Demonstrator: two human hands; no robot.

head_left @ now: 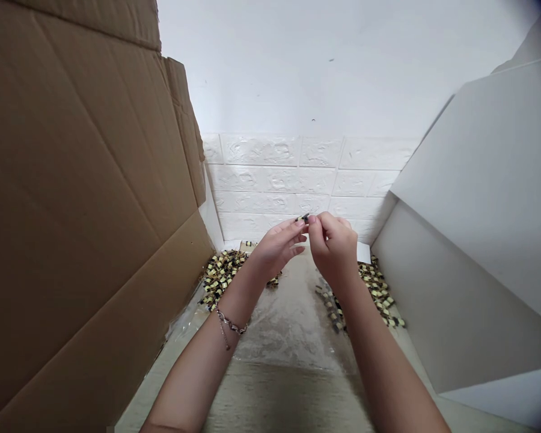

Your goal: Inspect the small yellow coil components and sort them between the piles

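Observation:
Up in front of the brick-patterned wall, a small yellow-and-black transformer coil (303, 218) is held between both hands. My left hand (279, 243) pinches it between thumb and index finger, with the other fingers loosely curled below. My right hand (336, 240) is closed at the coil's right end, thumb against the bent index finger. Whether those fingertips grip its body or a thin wire lead is too small to tell. Many similar coils with copper-coloured wires lie in a left pile (223, 273). A right pile (376, 285) of coils sits partly behind my right forearm.
Clear plastic sheeting (288, 325) covers part of the pale table (270, 397), between the piles. A tall brown cardboard panel (81, 198) bounds the left side. White panels (469, 240) stand at the right, and the white wall (279, 180) closes off the back.

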